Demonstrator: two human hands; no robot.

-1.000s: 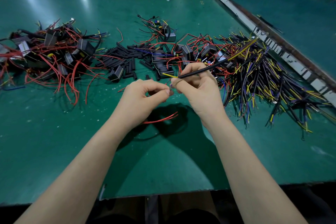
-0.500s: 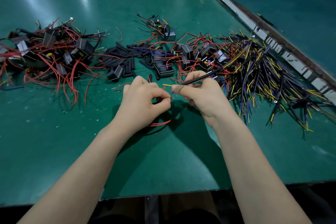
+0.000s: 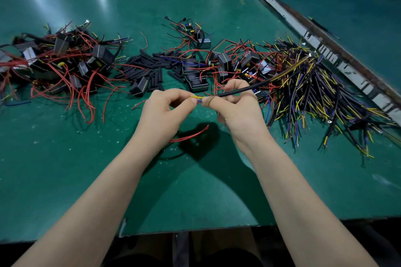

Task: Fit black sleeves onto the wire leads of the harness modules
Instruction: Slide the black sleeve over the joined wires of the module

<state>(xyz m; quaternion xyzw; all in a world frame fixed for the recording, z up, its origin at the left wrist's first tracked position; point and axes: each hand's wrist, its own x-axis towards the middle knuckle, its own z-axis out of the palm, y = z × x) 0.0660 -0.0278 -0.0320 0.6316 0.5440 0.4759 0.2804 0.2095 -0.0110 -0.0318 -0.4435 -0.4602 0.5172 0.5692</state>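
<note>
Two hands meet above the green table. I see my right hand pinching a black sleeve that slants up-right; my left hand pinches yellow and blue leads sticking out its near end. Loose sleeves pile lies behind, between module heaps.

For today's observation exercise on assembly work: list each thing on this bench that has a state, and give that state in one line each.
Left hand: pinches the yellow and blue wire ends.
Right hand: grips the black sleeved cable, raised off the table.
Loose black sleeves: piled, unfitted.
Sleeved cables: heaped at right.
Red-wired modules: tangled heap at left.
Red wire: lies loose under the hands.
</note>
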